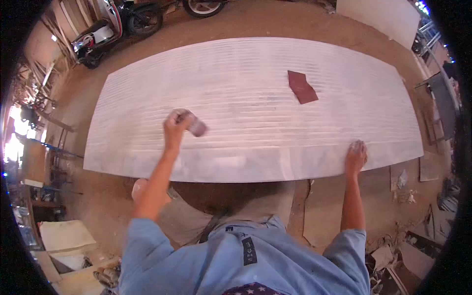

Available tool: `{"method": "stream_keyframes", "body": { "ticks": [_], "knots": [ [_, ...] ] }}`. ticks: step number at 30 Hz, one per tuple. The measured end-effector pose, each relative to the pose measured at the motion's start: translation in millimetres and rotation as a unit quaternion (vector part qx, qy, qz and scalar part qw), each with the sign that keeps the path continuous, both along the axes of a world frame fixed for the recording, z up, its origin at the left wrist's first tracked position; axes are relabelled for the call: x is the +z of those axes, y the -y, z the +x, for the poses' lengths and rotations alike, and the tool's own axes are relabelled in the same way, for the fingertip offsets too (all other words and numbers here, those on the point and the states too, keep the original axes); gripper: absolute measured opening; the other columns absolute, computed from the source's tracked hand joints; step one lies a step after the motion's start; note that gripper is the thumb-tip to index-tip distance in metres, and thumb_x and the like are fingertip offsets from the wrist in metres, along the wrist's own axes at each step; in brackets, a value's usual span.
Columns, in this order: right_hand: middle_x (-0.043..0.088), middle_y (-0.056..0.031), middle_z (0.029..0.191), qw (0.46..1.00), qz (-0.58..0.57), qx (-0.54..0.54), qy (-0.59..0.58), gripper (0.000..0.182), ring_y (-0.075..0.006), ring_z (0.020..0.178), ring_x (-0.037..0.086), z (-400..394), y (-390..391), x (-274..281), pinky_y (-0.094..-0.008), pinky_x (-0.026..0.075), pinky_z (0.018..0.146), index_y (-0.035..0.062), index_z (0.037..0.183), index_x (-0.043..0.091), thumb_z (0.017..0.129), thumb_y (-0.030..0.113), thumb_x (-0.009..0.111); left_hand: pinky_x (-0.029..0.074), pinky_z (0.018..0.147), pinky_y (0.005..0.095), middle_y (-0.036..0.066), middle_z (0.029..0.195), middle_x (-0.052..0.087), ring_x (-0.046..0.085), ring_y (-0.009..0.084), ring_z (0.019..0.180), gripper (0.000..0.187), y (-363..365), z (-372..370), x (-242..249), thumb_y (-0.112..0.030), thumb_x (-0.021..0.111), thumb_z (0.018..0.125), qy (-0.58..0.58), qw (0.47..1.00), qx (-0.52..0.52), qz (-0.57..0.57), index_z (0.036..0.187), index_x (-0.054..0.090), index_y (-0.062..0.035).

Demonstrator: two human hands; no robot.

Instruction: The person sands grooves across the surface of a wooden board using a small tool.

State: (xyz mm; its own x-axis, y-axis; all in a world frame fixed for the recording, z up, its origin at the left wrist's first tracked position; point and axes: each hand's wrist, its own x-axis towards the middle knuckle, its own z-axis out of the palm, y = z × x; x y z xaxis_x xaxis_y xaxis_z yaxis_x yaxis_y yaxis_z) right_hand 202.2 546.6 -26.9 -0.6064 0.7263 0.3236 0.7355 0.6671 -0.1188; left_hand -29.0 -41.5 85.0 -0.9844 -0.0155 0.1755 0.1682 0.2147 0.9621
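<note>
A large white louvred panel (246, 118) with ridged slats lies in front of me, its plain near border close to my body. My left hand (175, 125) is closed on a folded piece of brown sandpaper (197, 128), over the slats at the left; the paper is slightly blurred. On the near right border rests my right hand (356, 156), fingers laid on the surface and whitened with dust, with no object showing in it. A second dark red sandpaper sheet (302, 87), creased, lies on the slats beyond, right of the middle.
A motorbike (101, 34) stands at the back left, with another wheel (204, 7) beside it. Wood pieces lean on the left wall. Sheets of board (322, 216) lie on the brown floor at the near right. Shelves and clutter line the left side.
</note>
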Motion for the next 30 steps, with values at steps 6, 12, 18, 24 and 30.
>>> {"method": "stream_keyframes", "body": {
  "ticks": [6,12,18,24,30],
  "knots": [
    [0.054,-0.0159,0.136,0.750,-0.532,0.337,-0.203,0.056,-0.0268,0.129,0.048,-51,219,35,-0.0388,0.034,0.111,-0.0001,0.140,0.046,0.090,0.016,0.065,0.056,0.081,0.0405,0.004,0.096,0.067,0.067,0.0226,0.088,0.023,-103,95,-28,-0.017,0.074,0.085,0.298,0.853,-0.044,0.427,0.101,0.058,-0.0126],
    [0.057,-0.0161,0.131,0.448,-0.775,0.236,-0.377,0.043,-0.0202,0.123,0.053,-86,343,113,-0.0348,0.040,0.105,-0.0032,0.133,0.049,0.096,0.017,0.058,0.052,0.088,0.0368,0.004,0.103,0.065,0.063,0.0187,0.099,0.020,-136,143,-60,-0.023,0.068,0.091,0.354,0.779,-0.110,0.506,0.102,0.056,-0.0112],
    [0.068,-0.0096,0.106,0.563,-0.745,0.231,-0.275,0.026,-0.0118,0.085,0.060,-110,277,115,-0.0275,0.050,0.076,-0.0006,0.113,0.062,0.095,0.017,0.059,0.053,0.084,0.0333,0.005,0.105,0.066,0.064,0.0158,0.095,0.025,-142,123,-58,-0.016,0.068,0.092,0.356,0.838,-0.176,0.374,0.113,0.058,-0.0083],
    [0.066,-0.0098,0.109,0.908,0.000,0.375,-0.188,0.021,-0.0292,0.106,0.059,-160,72,75,-0.0388,0.046,0.094,0.0063,0.103,0.070,0.083,0.005,0.064,0.044,0.100,0.0353,0.007,0.114,0.066,0.060,0.0212,0.108,0.033,8,45,-79,-0.015,0.071,0.087,0.071,0.994,0.026,-0.084,0.118,0.065,-0.0047],
    [0.065,-0.0092,0.103,0.903,-0.059,0.414,-0.097,0.022,-0.0302,0.102,0.058,-146,35,48,-0.0403,0.046,0.090,0.0053,0.098,0.070,0.077,0.002,0.065,0.037,0.107,0.0416,0.015,0.131,0.057,0.049,0.0313,0.125,0.035,182,14,-95,-0.022,0.067,0.090,-0.073,0.903,0.146,-0.397,0.119,0.063,-0.0024]
  ]
}}
